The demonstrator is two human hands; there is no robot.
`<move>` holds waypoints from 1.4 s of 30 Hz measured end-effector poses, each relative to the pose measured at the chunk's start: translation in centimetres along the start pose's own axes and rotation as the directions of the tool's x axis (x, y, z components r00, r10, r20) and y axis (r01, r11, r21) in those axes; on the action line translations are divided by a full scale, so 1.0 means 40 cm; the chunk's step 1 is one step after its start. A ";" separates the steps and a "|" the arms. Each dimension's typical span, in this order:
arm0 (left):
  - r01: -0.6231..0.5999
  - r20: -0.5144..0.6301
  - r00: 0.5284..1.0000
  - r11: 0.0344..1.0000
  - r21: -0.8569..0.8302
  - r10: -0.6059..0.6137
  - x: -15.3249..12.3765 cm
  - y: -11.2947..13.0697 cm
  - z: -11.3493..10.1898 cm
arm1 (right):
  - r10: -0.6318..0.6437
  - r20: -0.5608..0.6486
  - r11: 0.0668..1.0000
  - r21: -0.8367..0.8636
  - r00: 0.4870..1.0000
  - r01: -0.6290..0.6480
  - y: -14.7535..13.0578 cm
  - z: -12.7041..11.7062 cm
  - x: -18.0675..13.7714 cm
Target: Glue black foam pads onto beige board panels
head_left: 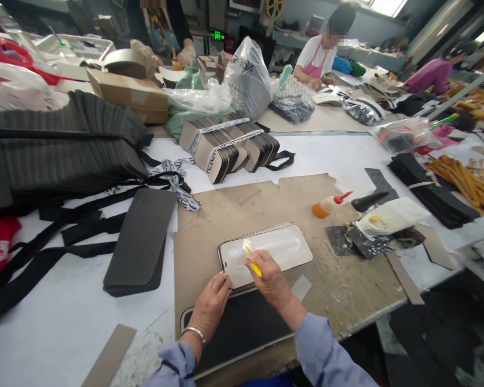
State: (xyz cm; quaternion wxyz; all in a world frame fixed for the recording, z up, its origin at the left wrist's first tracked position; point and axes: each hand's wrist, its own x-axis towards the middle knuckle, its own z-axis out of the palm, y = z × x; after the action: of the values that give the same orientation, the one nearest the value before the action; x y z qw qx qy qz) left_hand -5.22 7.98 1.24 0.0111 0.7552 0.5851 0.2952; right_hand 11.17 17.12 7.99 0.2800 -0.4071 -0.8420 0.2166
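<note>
My right hand [270, 282] is closed round a small yellow-handled brush [257, 267], whose whitish, clotted tip rests on a cream panel [282, 249] with rounded corners. Wet-looking streaks shine on the panel, and a dark-edged piece shows beneath it. At the panel's lower left corner, my left hand [212, 303] pinches the edge with its fingers together. A larger black panel with a pale rim [246, 328] lies under my wrists, partly covered. Brown board [201, 226] is spread below everything here.
A dark grey stack of panels [141, 242] is at left. Tied bundles of panels [226, 145] stand behind. An orange bottle with a red nozzle [326, 205] lies to the right, near a smeared whitish container [393, 216]. Several co-workers sit or stand farther back, one in a pink apron [317, 62].
</note>
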 end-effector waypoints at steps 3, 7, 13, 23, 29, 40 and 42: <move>0.011 -0.011 1.000 1.000 -0.019 -0.011 -0.003 0.001 0.003 | 0.007 0.019 0.995 0.095 1.000 -0.008 -0.060 0.031 -0.008; 0.000 -0.031 1.000 1.000 -0.023 -0.001 -0.005 0.001 0.004 | 0.066 0.002 0.956 0.287 0.998 -0.064 -0.098 0.048 -0.022; 0.001 -0.020 1.000 1.000 -0.010 -0.001 -0.005 0.002 0.000 | 0.234 -0.234 0.964 0.185 0.944 -0.193 0.045 -0.062 -0.062; -0.017 -0.040 0.999 1.000 0.023 0.018 0.001 0.003 -0.005 | 0.138 -0.340 0.955 -0.202 0.930 -0.216 0.276 -0.217 -0.053; -0.021 -0.026 0.999 0.999 0.025 0.021 0.001 0.005 -0.004 | 0.089 -0.163 0.982 -0.151 0.983 -0.114 0.292 -0.242 -0.060; 0.022 -0.028 0.999 0.999 0.028 -0.021 -0.003 0.011 0.007 | 0.129 -0.196 0.990 -0.030 0.972 -0.137 0.177 -0.201 -0.170; 0.039 -0.018 0.999 0.998 0.041 -0.038 -0.002 0.016 0.007 | 0.148 -0.198 0.988 0.081 0.969 -0.134 0.106 -0.157 -0.162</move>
State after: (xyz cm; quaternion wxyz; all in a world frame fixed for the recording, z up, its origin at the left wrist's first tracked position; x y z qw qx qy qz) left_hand -4.55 7.80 1.18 -0.0039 0.7412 0.6057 0.2894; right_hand 20.96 15.17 8.28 0.3622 -0.4761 -0.7701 0.2214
